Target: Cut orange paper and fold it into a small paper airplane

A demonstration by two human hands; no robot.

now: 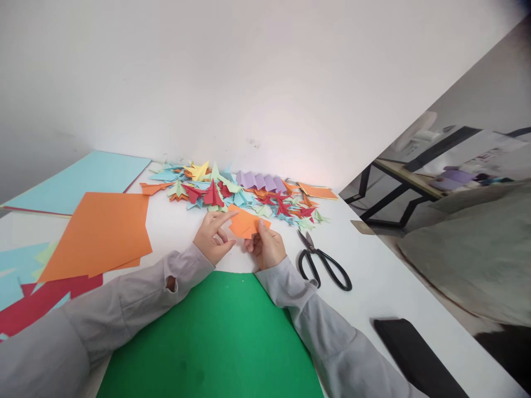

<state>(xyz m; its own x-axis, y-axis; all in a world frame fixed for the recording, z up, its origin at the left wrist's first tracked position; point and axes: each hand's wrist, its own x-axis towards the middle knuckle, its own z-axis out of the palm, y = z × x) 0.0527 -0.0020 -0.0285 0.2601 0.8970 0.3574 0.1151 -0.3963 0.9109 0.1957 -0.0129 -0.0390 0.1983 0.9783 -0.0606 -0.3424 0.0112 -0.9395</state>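
Observation:
A small folded piece of orange paper (244,222) is up between my hands, above the near edge of the paper models. My right hand (267,247) pinches its right side between thumb and fingers. On the other side, my left hand (213,235) has its thumb and index finger apart, the index finger at the paper's left edge; whether it touches is hard to tell. Just beyond lies a heap of folded paper planes (212,193) in red, blue, green, yellow and orange. A green sheet (211,337) lies beneath my forearms.
Black-handled scissors (326,260) lie right of my right hand, blades pointing away. Orange sheets (103,235), a light blue sheet (83,179) and red scraps (37,307) cover the left. A pleated purple strip (261,182) is at the back; a black flat object (415,354) lies front right.

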